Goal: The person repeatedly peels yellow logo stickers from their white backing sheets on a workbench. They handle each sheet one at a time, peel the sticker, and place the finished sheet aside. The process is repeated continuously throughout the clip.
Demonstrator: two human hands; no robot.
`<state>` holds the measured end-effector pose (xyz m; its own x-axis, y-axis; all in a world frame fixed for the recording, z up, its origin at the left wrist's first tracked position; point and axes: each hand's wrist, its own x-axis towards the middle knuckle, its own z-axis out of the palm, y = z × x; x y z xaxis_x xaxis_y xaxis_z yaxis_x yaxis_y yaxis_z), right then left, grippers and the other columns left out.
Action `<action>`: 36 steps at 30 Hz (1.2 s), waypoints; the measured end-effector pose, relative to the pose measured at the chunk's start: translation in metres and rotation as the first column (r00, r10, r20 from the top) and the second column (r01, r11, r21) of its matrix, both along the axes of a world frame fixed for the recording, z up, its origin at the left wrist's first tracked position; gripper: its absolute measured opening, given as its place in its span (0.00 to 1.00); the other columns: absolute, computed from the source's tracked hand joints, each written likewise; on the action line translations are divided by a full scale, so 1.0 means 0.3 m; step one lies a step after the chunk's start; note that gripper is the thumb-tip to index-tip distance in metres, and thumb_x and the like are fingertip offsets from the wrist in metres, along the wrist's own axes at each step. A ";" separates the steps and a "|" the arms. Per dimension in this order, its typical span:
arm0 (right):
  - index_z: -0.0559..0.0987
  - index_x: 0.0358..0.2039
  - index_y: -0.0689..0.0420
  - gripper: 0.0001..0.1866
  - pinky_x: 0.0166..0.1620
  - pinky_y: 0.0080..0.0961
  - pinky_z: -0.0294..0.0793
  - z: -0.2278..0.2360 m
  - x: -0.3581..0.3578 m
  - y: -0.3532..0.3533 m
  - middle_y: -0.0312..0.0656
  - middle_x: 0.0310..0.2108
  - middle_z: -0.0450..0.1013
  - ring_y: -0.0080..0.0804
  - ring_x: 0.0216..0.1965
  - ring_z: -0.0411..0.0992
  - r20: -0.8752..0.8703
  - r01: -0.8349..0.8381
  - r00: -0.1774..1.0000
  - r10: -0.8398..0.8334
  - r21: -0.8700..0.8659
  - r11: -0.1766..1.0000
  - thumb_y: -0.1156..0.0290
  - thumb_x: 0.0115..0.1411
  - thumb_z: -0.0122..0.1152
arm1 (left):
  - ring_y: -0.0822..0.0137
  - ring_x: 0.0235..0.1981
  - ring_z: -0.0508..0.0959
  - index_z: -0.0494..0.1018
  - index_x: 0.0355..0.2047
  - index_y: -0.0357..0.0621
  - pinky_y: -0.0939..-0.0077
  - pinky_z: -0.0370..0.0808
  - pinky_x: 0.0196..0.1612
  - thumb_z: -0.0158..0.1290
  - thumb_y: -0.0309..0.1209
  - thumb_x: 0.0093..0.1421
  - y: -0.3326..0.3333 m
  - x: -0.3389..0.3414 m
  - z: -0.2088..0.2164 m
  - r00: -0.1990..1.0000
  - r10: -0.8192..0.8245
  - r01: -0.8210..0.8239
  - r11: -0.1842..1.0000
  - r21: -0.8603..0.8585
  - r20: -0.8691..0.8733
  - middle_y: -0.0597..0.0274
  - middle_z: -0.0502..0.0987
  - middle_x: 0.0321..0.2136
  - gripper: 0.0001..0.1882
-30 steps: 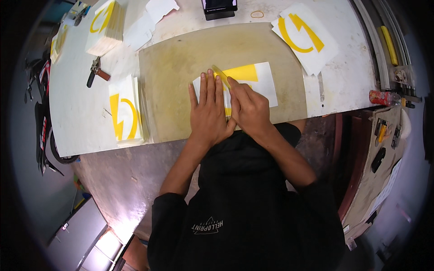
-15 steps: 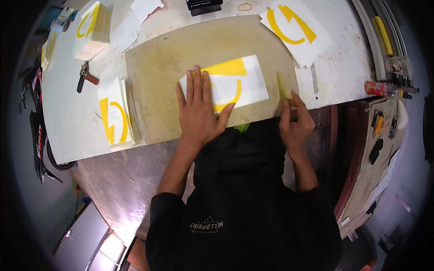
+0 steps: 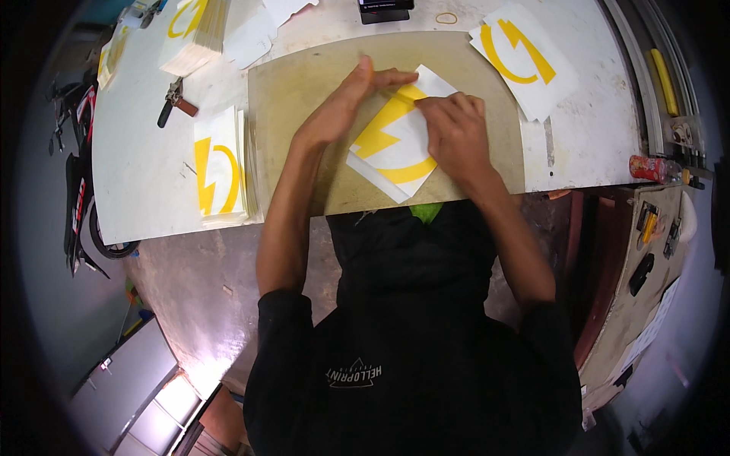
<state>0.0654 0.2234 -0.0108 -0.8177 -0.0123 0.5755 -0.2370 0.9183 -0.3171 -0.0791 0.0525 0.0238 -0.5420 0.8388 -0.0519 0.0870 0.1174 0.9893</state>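
Note:
A white paper piece with a yellow bolt and arc lies slanted on the yellowish-brown translucent mat; a second white edge shows beneath its near left side. My left hand is raised at its far left edge, fingers stretched out, fingertips close to the paper's far corner. My right hand presses on the paper's right side, fingers curled together at the yellow print. What its fingers pinch, if anything, is hidden.
A stack of matching printed papers lies left of the mat, more papers at the far right and a thick stack at the far left. Keys, a phone, a rubber band and a red-labelled bottle are around the table.
The paper has turned to a steeper slant. My left hand has lifted from flat on it to its far edge. My right hand has moved from the mat's near right onto the paper.

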 end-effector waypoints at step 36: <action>0.86 0.47 0.52 0.18 0.50 0.36 0.64 0.040 0.312 0.000 0.37 0.36 0.76 0.33 0.38 0.75 0.181 -0.047 0.979 0.093 -0.243 0.969 0.75 0.55 0.73 | 0.42 0.76 0.52 0.68 0.70 0.55 0.40 0.40 0.77 0.68 0.57 0.53 -0.119 0.252 -0.023 0.674 -0.220 -0.089 0.923 -0.374 -0.705 0.43 0.55 0.74 0.47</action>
